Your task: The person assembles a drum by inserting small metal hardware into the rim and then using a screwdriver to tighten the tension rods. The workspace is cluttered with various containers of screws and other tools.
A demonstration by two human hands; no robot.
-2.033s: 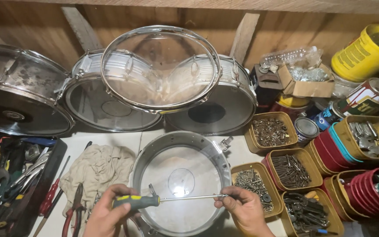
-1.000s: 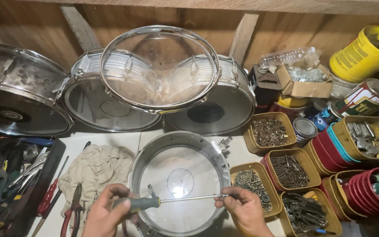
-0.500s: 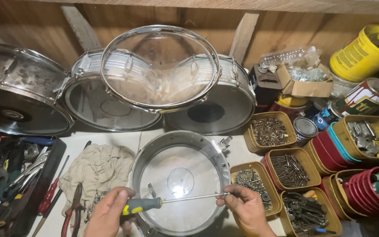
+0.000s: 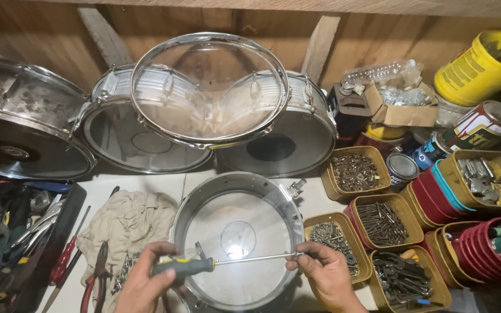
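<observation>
Metal shell: a snare drum shell (image 4: 239, 232) lies flat on the white bench top (image 4: 146, 185), clear head facing up, just in front of both hands.
Left hand: the left hand (image 4: 146, 284) is closed around the yellow-and-black handle of a screwdriver (image 4: 221, 262).
Screwdriver: lies nearly level across the shell's near half, shaft running right to the rim.
Right hand: the right hand (image 4: 323, 272) pinches the screwdriver tip with its fingertips at the shell's right edge.
Left of shell: a crumpled beige rag (image 4: 126, 223), red-handled pliers (image 4: 91, 278).
Right of shell: yellow tubs of screws (image 4: 334, 240).
Behind: stacked drums (image 4: 210, 87) against a wooden wall.
</observation>
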